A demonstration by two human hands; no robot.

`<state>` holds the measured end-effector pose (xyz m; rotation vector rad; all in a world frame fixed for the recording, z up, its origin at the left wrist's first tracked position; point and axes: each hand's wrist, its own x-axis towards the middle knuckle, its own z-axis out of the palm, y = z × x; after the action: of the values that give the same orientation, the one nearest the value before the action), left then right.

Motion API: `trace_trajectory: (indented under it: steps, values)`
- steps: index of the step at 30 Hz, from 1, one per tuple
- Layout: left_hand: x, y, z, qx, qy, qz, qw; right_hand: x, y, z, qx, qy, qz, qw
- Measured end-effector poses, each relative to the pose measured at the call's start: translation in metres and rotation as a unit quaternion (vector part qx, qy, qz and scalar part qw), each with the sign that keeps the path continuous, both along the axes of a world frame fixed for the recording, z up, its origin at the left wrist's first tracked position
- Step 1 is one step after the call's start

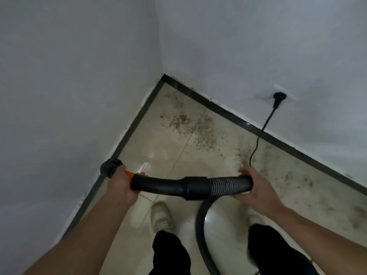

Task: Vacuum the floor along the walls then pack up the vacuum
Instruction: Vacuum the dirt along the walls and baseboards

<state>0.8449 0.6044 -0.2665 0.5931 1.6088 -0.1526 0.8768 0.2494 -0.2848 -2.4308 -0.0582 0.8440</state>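
A dark skirting strip is seen round the far corner; a pale shoe and black trousers are seen near.

Both arms reach forward, left hand and right hand gripping the hose with curled fingers.

The person wears plain black fabric trousers, seen as two dark legs at the near edge: the left trouser leg near the middle and the right trouser leg further right. Just beyond the left hem sits the left off-white trainer, with a rounded toe and a soft, slightly greyed upper; its finer detail is blurred. The right off-white trainer is mostly hidden, and only a pale patch shows. The left forearm and right forearm are uncovered along all their visible length, up to the left hand and right hand.
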Motion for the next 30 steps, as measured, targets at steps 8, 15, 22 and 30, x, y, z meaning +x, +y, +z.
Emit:
trace_trajectory:
  steps: [8, 15, 22, 30]
  values:
    - [0.047, -0.027, -0.003, -0.023, -0.037, -0.156, 0.987, -0.043, 0.006, -0.016, -0.026, -0.183, -0.193, 0.964]
    - [0.084, -0.051, -0.027, 0.035, -0.097, -0.252, 0.962, -0.017, -0.043, -0.037, -0.048, 0.099, 0.063, 0.992]
    - [0.086, -0.113, -0.053, 0.011, -0.169, -0.239, 0.956, -0.009, -0.093, -0.065, -0.179, 0.075, -0.014, 0.981]
    - [0.04, -0.092, -0.11, 0.049, -0.12, -0.257, 0.958, -0.077, -0.021, -0.14, -0.179, -0.068, 0.036, 0.981]
